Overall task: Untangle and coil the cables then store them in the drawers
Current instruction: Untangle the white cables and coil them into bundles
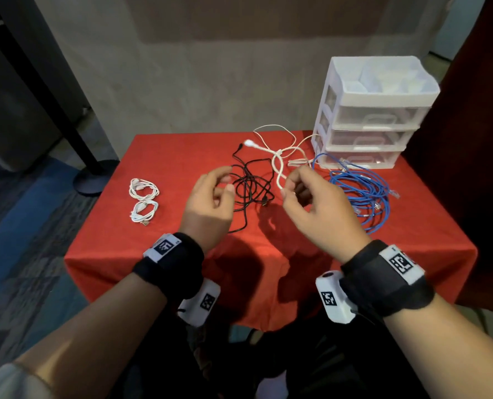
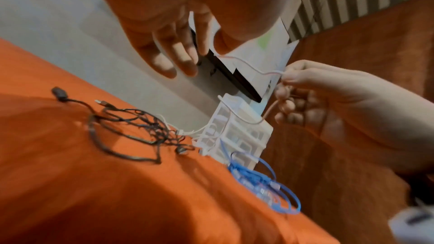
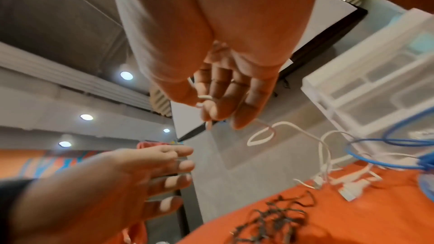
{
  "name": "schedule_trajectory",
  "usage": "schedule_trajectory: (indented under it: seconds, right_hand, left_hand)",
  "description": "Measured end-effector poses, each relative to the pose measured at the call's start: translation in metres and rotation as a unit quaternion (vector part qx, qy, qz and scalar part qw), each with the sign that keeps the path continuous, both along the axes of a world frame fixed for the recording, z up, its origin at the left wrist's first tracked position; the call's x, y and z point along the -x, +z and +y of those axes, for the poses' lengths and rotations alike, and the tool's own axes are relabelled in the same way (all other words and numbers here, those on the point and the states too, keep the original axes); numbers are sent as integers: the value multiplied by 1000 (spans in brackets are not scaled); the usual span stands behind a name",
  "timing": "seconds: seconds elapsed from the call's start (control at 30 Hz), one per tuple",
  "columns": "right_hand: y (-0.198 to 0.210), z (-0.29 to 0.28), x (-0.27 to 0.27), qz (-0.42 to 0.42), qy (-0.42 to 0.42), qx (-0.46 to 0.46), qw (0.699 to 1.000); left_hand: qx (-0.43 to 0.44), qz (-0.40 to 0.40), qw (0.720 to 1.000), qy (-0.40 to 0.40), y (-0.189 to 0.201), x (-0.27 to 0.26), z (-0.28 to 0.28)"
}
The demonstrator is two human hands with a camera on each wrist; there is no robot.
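Observation:
A thin white cable (image 1: 278, 168) rises from a loose tangle near the back of the red table (image 1: 159, 249). My right hand (image 1: 287, 182) pinches it above the table, thumb against curled fingers (image 3: 211, 107). In the left wrist view the white cable (image 2: 253, 69) runs from that hand across to my left hand (image 2: 204, 57), which pinches it between thumb and fingers. My left hand (image 1: 226, 180) hovers over a tangled black cable (image 1: 251, 185). A blue cable bundle (image 1: 366, 191) lies at the right. The white drawer unit (image 1: 375, 116) stands at the back right, drawers closed.
Two coiled white cables (image 1: 143, 188) (image 1: 143, 210) lie at the table's left. The white tangle's far loops reach the drawer unit's foot. A black stand base (image 1: 91, 180) sits on the floor off the left corner. A dark red curtain (image 1: 470, 139) hangs to the right.

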State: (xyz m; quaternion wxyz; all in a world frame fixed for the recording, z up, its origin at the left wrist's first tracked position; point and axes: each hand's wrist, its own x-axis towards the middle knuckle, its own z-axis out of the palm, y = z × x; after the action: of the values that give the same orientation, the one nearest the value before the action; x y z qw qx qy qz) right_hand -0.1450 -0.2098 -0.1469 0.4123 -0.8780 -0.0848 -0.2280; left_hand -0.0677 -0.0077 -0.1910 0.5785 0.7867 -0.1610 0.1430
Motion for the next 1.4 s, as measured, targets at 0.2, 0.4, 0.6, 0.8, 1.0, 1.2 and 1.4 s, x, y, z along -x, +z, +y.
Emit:
schedule_trajectory:
  seconds: [0.2,0.4,0.6,0.8,1.0,1.2,1.4]
  right_hand:
    - [38,23,27,28,160,-202,966]
    - [79,16,25,1,176,-321,930]
    - [137,-24,26,-125,159,-356,912]
    - [147,-71,-4,-92,28,-319,943]
    - [73,-53,-23,40,-123,193,973]
    - [46,37,-1,2,139,254,957]
    - [57,19,-5,97,150,187,966]
  left_hand:
    - [-35,-36,984,-169,6,23,-13]
    - [-39,-34,979,-198,4,40,-25]
    - [-84,101,987,-92,-12,28,16]
    - [-69,88,993,-25,-33,31,57]
    - [-63,81,993,62,16,37,54]
    - [-272,-33,957,-99,51,51,34]
    - [-233,-73,965,-99,57,48,57]
